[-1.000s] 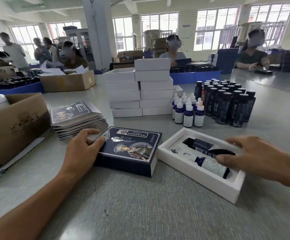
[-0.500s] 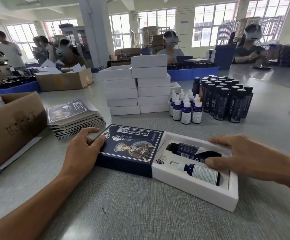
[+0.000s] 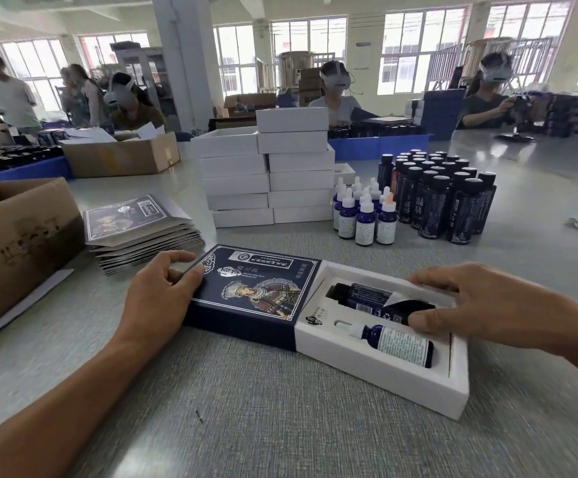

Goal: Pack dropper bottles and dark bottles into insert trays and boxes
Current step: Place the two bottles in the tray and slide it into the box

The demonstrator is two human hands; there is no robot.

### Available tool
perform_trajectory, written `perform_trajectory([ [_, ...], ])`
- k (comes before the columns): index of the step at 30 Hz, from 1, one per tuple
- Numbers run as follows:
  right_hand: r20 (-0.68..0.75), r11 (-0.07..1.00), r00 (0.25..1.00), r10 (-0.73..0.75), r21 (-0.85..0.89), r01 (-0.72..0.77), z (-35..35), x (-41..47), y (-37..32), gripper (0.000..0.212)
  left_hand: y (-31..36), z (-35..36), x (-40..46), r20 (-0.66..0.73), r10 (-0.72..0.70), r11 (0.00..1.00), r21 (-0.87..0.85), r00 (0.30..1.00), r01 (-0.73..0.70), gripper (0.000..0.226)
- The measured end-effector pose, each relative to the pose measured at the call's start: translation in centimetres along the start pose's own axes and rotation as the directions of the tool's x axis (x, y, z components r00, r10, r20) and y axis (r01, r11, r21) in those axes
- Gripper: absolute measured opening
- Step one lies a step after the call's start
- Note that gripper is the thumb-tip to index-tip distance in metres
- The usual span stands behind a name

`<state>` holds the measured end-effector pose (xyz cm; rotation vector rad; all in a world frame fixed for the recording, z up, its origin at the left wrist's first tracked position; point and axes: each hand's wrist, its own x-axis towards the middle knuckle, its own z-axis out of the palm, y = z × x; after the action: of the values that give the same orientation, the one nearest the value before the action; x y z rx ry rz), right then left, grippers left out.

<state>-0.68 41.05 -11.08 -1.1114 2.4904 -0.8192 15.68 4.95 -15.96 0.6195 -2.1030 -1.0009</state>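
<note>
Your left hand (image 3: 163, 294): fingers curled round the near-left end of the dark blue printed cardboard sleeve (image 3: 253, 291), gripping it flat on the surface. Your right hand (image 3: 480, 308): spread over the white foam insert tray (image 3: 384, 374), thumb and fingers clasping its far end. Tray: one end touching the sleeve's open end; whether it is inside, you cannot tell. In it lie a dark bottle (image 3: 367, 294) and a blue dropper bottle (image 3: 398, 343), side by side. Grey textured surface (image 3: 280, 426): stacked white boxes (image 3: 270, 174), standing dropper bottles (image 3: 363, 215), standing dark bottles (image 3: 442, 198), a pile of flat printed sleeves (image 3: 139, 229), a brown carton (image 3: 22, 246). Room: tall windows, seated workers beyond.
</note>
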Motion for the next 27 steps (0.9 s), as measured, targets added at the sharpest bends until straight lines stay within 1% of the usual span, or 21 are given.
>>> perform_trajectory([
  [10,0.031,1.000,1.000,-0.005,0.029,0.004,-0.5,0.0,0.6,0.033,0.3,0.0,0.3,0.013,-0.026,0.999,0.030,1.000,0.026,0.015],
  [13,0.037,0.999,0.999,-0.014,0.031,0.013,-0.6,0.1,0.6,0.035,0.6,0.0,0.2,0.027,-0.024,0.999,0.031,0.999,0.023,0.015],
  [18,0.025,0.999,1.000,-0.005,0.044,0.003,-0.7,0.1,0.9,0.043,1.0,0.3,-0.4,0.094,-0.020,0.999,0.029,0.995,0.017,0.022],
  [21,0.017,0.998,1.000,0.007,0.060,-0.008,-0.5,0.0,0.7,0.044,1.0,0.3,-0.8,0.102,-0.024,0.999,0.042,0.994,0.020,0.020],
  [22,0.009,0.998,1.000,0.012,0.055,-0.013,-0.4,0.0,0.6,0.047,1.0,0.3,-0.9,0.098,-0.024,0.999,0.050,0.995,0.019,0.018],
  [25,-0.036,0.999,0.999,0.037,-0.012,-0.037,-0.1,-0.1,0.4,0.068,1.0,0.4,-1.6,0.093,-0.022,0.996,0.085,0.995,0.014,0.013],
  [27,-0.057,0.998,0.997,0.045,-0.045,-0.048,0.0,-0.2,0.3,0.077,1.0,0.4,-1.8,0.101,-0.024,0.993,0.114,0.995,0.012,0.012],
])
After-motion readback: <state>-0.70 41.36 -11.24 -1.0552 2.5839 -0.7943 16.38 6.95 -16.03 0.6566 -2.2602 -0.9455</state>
